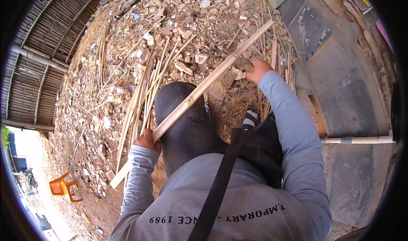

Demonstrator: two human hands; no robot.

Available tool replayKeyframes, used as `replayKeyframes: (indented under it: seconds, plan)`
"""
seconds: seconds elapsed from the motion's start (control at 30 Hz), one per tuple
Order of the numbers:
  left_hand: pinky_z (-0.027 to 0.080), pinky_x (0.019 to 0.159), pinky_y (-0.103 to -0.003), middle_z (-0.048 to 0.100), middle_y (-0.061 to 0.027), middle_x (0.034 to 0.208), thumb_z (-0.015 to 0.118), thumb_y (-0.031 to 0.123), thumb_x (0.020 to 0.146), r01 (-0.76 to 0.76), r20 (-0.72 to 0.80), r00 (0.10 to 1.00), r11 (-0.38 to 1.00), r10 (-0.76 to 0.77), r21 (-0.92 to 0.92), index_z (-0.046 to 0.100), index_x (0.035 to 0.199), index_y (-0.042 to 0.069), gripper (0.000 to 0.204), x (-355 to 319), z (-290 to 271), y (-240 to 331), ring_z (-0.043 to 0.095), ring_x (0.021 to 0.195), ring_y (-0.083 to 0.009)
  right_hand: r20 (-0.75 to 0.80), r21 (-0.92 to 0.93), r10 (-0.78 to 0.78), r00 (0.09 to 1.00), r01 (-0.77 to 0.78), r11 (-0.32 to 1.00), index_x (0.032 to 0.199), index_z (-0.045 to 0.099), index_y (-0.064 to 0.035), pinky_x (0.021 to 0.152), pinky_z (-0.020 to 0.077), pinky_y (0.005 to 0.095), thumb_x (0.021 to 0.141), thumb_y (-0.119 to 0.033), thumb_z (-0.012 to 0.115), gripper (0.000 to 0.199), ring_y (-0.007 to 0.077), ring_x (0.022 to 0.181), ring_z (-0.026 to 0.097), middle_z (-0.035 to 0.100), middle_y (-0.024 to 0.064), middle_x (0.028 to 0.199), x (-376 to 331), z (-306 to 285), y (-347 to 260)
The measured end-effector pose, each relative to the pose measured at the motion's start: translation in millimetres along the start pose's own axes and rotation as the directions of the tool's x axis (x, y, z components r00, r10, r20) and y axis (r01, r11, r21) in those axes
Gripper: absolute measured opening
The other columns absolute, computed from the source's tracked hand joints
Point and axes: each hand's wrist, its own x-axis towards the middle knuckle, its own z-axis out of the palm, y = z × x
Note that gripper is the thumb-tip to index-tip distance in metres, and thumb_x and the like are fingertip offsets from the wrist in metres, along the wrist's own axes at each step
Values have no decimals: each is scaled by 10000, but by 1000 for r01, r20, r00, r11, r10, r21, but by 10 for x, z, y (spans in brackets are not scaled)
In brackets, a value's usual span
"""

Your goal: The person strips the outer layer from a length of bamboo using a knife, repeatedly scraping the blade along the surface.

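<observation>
A long split bamboo strip (212, 80) slants across my raised knee, from low on the left to high on the right. My left hand (148, 140) is closed around its lower part; a pale end shows beyond the hand. My right hand (258, 72) is closed beside the strip's upper half, on a rough grey-brown object (245, 65) whose kind I cannot make out. This object lies against or very near the strip's edge; whether they touch is unclear. Several thin bamboo strips (142, 90) lie on the ground left of my knee.
Broken bricks and stones (183, 68) cover the ground. Dark flat panels (340, 79) stand along the right, crossed by a pale pole (359, 140). An orange plastic chair (63, 187) is at the lower left, below a bamboo-slat wall (40, 49). My sandalled foot (250, 118) is between the hands.
</observation>
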Motion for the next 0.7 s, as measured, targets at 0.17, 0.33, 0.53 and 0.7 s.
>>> replayKeyframes:
  seconds: [0.17, 0.33, 0.53, 0.7]
  plan:
    - [527, 627, -511, 641, -217, 733, 642, 197, 780, 35, 21, 999, 999, -36, 16, 515, 1000, 66, 285, -20, 6, -30, 639, 683, -420, 98, -148, -140, 985, 154, 977, 986, 656, -34, 793, 509, 416, 755, -317, 699, 368, 347, 849, 650, 669, 195, 871, -268, 2, -428]
    - [516, 639, -506, 632, -229, 732, 674, 165, 757, 11, 19, 1000, 1000, -11, -27, 501, 925, 42, 271, 6, -71, 13, 633, 698, -429, -32, -24, -22, 999, 21, 999, 1044, 660, -38, 820, 510, 407, 737, -285, 706, 396, 361, 873, 649, 676, 200, 920, -43, 57, -79]
    - [529, 630, -497, 637, -218, 732, 664, 203, 769, 18, 36, 999, 1000, -18, -1, 510, 962, 45, 293, 3, -48, -41, 640, 692, -414, 156, -183, -187, 970, 214, 959, 1037, 657, -75, 834, 519, 416, 750, -267, 682, 346, 346, 885, 653, 677, 178, 926, -291, 59, -443]
    - [528, 632, -503, 637, -218, 729, 652, 201, 771, -6, 27, 1000, 1000, 6, -9, 507, 978, 46, 297, 9, 52, -31, 641, 686, -414, -21, -3, -105, 994, 105, 994, 1036, 660, -88, 852, 508, 416, 753, -259, 686, 332, 347, 928, 648, 677, 180, 925, -104, 103, -157]
